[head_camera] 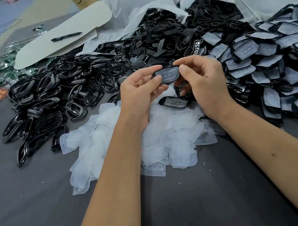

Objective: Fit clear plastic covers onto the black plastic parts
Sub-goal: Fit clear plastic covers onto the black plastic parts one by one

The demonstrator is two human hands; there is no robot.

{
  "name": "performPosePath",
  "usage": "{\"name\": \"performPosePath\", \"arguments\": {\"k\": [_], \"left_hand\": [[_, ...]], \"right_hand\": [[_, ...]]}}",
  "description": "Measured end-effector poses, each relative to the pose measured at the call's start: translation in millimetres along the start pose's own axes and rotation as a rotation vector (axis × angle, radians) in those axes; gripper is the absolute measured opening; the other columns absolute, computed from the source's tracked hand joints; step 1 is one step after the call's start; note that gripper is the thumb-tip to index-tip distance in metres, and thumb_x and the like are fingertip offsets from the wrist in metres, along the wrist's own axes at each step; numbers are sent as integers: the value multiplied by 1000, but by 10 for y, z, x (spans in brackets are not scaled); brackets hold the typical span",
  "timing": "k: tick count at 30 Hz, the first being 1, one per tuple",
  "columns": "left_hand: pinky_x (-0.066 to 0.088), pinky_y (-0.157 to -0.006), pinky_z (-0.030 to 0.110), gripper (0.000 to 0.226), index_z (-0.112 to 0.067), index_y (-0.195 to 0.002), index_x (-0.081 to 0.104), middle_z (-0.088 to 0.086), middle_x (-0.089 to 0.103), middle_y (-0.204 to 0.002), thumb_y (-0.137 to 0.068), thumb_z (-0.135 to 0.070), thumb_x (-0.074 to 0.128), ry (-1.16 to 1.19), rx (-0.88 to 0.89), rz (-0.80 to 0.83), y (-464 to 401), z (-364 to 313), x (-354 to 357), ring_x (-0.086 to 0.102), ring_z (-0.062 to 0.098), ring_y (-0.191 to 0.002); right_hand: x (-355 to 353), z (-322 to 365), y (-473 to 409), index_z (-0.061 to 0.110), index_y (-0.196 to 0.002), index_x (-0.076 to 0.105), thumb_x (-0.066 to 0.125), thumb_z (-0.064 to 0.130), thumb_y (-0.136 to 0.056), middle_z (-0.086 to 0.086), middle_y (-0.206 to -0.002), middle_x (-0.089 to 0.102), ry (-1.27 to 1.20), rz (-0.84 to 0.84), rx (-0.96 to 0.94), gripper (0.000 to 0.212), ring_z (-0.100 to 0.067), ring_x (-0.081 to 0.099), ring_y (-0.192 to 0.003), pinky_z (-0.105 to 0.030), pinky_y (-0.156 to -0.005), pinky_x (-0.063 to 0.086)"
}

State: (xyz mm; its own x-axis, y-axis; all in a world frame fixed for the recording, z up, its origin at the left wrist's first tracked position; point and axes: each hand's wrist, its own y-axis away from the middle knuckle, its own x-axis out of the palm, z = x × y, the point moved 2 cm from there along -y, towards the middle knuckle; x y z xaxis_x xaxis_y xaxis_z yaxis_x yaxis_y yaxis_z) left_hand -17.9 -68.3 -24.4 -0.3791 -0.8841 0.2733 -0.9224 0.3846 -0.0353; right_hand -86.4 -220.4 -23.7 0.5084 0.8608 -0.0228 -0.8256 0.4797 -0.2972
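Held part: small black plastic frame [167, 75] with a translucent clear plastic cover [168, 74] lying on its face, raised above the bench.
Left hand [139, 92]: grip pinching the frame's left end, thumb on top.
Right hand [204, 83]: grip pinching the right end.
Clear covers: loose heap [129, 143] on the grey bench [32, 211], under the wrists.
Bare black frames: pile [48, 106] at left.
Covered frames: pile [274, 64] at right.
Black marker pen [66, 36]: far left, on pale card.

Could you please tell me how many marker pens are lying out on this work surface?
1: a black marker pen lies on the pale sheet at the far left. More could be buried under the piles or bags.
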Motion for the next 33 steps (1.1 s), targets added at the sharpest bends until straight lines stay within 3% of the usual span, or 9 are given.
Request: {"name": "performPosePath", "arguments": {"k": [8,13,16,19,21,25,33], "left_hand": [[56,-63,20,15,-5,-102,74,12,75,-87,-91,5,71,-32,28,0,33,-21,58,70,18,-67],[56,-64,22,22,-8,-102,73,10,73,-88,-86,6,77,-196,125,-39,60,-33,93,70,17,-66],[63,-67,34,27,-7,-105,65,15,70,-97,-84,4,79,-287,192,-132,62,-42,104,71,19,-63],[64,-76,47,29,-12,-95,58,14,67,-102,-82,-3,82,-399,279,-266,62,-40,106,70,33,-65],[63,-72,36,26,-13,-89,59,15,70,-95,-82,-8,83,-448,302,-299,54,-35,108,73,33,-69],[48,-58,18,20,-15,-87,66,6,73,-84,-83,-18,85,-561,308,-359,32,-18,119,70,14,-64],[53,-67,20,12,-11,-86,73,1,75,-94,-83,-15,85,-548,294,-360,35,-27,126,71,16,-69]], "right_hand": [[13,-4,8,5,-102,75,66,5,-99,0,-78,75,24,8,-28,10,-20,74,-68,-24,-52,54],[10,0,13,6,-97,75,71,6,-96,-4,-77,76,15,-17,-33,5,-22,74,-64,-25,-51,55],[13,-5,14,7,-95,74,72,6,-95,-5,-75,76,4,-26,-40,3,-22,75,-64,-25,-51,55],[16,-13,16,8,-94,74,72,5,-95,-5,-74,75,21,-48,-65,3,-22,75,-63,-26,-53,56],[19,-12,23,7,-95,73,72,6,-95,-5,-74,75,53,-62,-97,2,-20,75,-62,-27,-55,58],[42,1,47,7,-95,72,74,6,-95,-2,-75,75,85,-61,-139,2,-18,76,-63,-28,-57,61],[51,-10,45,6,-95,71,74,5,-94,-3,-77,75,88,-48,-144,4,-18,76,-63,-28,-58,61]]}}
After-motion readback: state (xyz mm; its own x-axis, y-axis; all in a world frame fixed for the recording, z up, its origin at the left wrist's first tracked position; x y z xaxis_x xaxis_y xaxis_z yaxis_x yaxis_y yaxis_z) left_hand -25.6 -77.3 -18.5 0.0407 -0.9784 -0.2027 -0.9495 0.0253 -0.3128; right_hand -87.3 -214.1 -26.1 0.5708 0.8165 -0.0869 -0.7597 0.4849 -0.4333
